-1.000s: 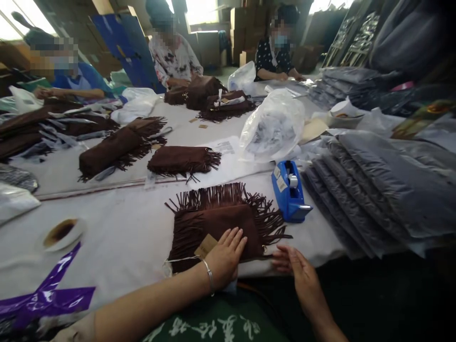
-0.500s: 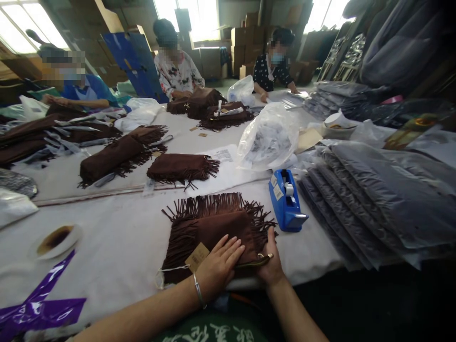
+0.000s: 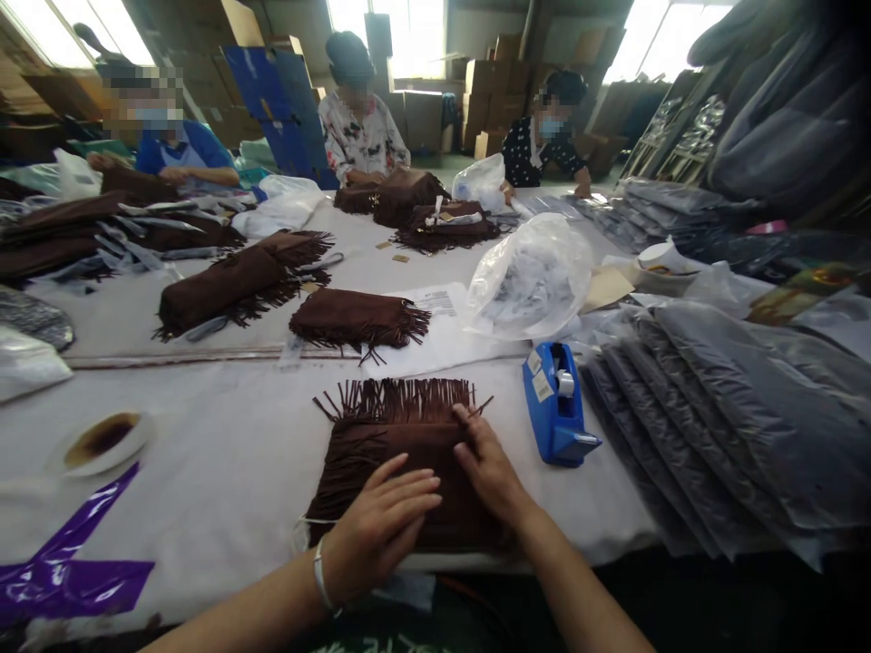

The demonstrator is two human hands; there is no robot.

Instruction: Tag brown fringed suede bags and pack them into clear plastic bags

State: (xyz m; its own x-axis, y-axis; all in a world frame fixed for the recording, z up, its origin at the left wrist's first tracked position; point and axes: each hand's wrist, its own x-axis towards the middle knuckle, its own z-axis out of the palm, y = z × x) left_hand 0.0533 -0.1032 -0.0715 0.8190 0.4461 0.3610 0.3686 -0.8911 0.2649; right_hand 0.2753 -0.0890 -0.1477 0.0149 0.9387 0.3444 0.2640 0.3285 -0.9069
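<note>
A folded brown fringed suede piece (image 3: 381, 435) lies on the white table (image 3: 224, 472) right in front of me. My left hand (image 3: 377, 526) rests flat on its near left part, fingers stretched out and apart. My right hand (image 3: 486, 467) lies on its right side, fingers extended toward the fringe at the far edge. Neither hand grips anything. The paper tag seen before is hidden under my hands.
A blue tape dispenser (image 3: 558, 404) stands just right of the piece. Stacked grey plastic packages (image 3: 721, 399) fill the right. A clear bag (image 3: 534, 277), more brown fringed pieces (image 3: 357, 317), purple tape (image 3: 61, 571) and a tape roll (image 3: 99, 440) lie around. Three people work at the far side.
My right hand came from the table's edge onto the piece and folded its right fringe inward. My left hand slid slightly nearer. The tag is now covered.
</note>
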